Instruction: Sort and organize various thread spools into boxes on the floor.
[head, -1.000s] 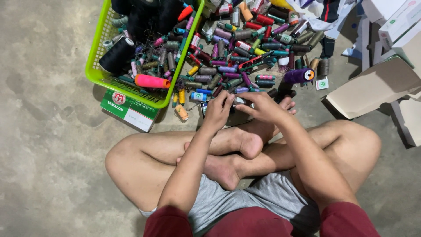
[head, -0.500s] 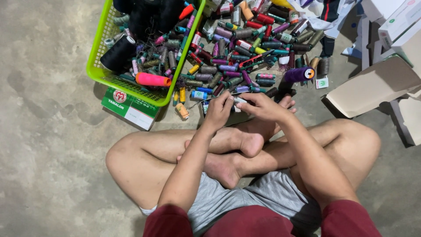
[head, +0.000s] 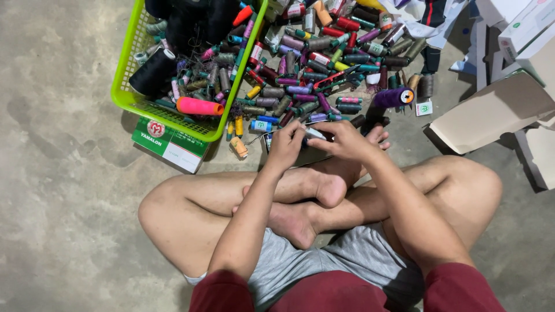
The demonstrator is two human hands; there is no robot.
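We hold a small pale spool (head: 315,134) between our two hands, just above our crossed feet (head: 312,202) and at the near edge of the heap of thread spools (head: 324,69) spread on the concrete floor (head: 63,190). Our left hand (head: 286,147) is curled, fingers closed toward the spool's left end, and a thin strand of thread (head: 260,137) runs out from it to the left. Our right hand (head: 347,141) comes in from the other side, its thumb and forefinger pinched on the spool's right end; the other fingers are spread loosely over the floor. How much of the spool each hand covers we cannot tell, since the fingers hide most of it.

Just beyond our hands lie a small blue spool (head: 261,125) and a tan one (head: 238,147), with two yellow ones (head: 236,126) beside them. A purple cone of thread (head: 393,97) lies on its side near the right edge of the heap. To the left stands a lime green plastic basket (head: 124,95) holding a large black cone (head: 151,72), a bright pink and orange spool (head: 199,106) and many smaller spools. A green and white flat box (head: 169,144) sticks out from under the basket's near corner. Cardboard boxes (head: 491,112) lie on the floor to the right.
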